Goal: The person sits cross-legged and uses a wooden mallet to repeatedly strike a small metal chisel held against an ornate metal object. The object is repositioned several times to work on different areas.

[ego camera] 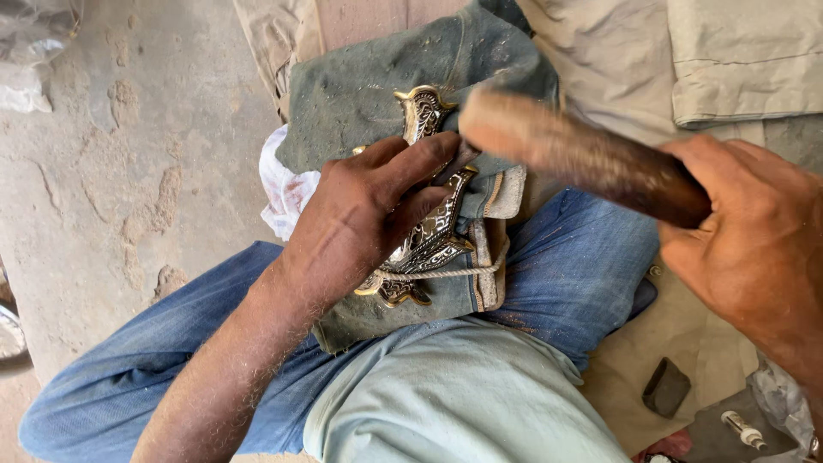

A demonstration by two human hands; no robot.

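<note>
shirt hem (454, 386) and jeans (566, 257) nearest, my lap is the workbench. left hand (360, 214) lies flat on the ornate metal buckle (429, 240), fingers spread and pressing down, not curled round it. buckle sits on a folded denim pad (369, 94) over my left thigh, a string (446, 273) running across its lower end. looks like stiff cast metal, silver with gold edging, likely heavy for its size, smooth raised relief so probably slippery under the fingers; best held by pinning it flat or gripping the scalloped rim. pad is soft and would shift. right hand (754, 240) is wrapped tight round a dark wooden handle (583, 154), its pale end blurred just over the buckle's top; rigid, solid-looking. white stained rag (283, 189) pokes out left of the pad. beyond my right knee, a small dark block (666, 387) and a small white tube (742, 429) on cloth. containers: none in view, only a crumpled plastic bag (34, 51) far left on the concrete floor (129, 171), contents cannot tell.
</note>
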